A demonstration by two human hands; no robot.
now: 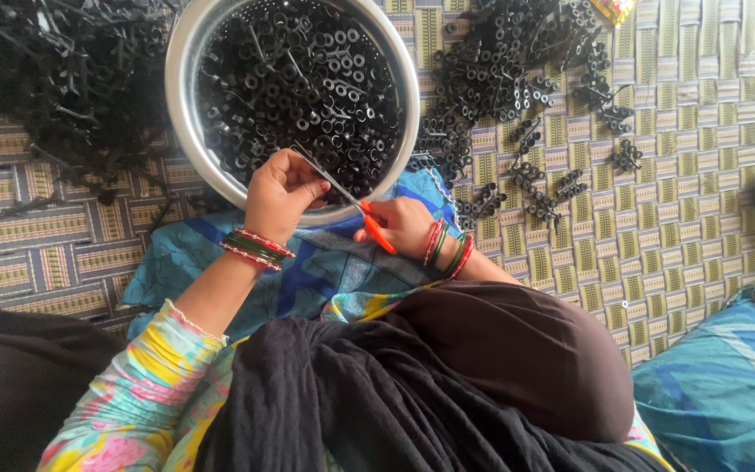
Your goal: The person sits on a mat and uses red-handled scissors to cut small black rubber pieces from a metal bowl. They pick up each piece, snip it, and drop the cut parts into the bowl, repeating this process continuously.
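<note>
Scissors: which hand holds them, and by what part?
The right hand grips the scissors by their orange handles. The left hand pinches something small at the blades; what it is cannot be told.

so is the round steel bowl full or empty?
Nearly full: the round steel bowl holds small black plastic rings heaped close to its rim.

Your silver steel bowl (pixel 187 52) brims with glossy black plastic rings (pixel 308 79), and more black pieces (pixel 517 79) spill across the woven mat (pixel 683 175), striped and checked in olive yellow, purple and white. Your scissors (pixel 369 218) show orange handles and dark blades. Red and green bangles (pixel 255 247) band your left wrist, with a matching red-and-green set (pixel 447 249) on the right. Your sleeve (pixel 133 393) carries a floral print of turquoise, yellow and pink, under a plain black shawl (pixel 377 393). Beneath the bowl lies a turquoise cloth (pixel 308 271) with blue streaks.
</note>
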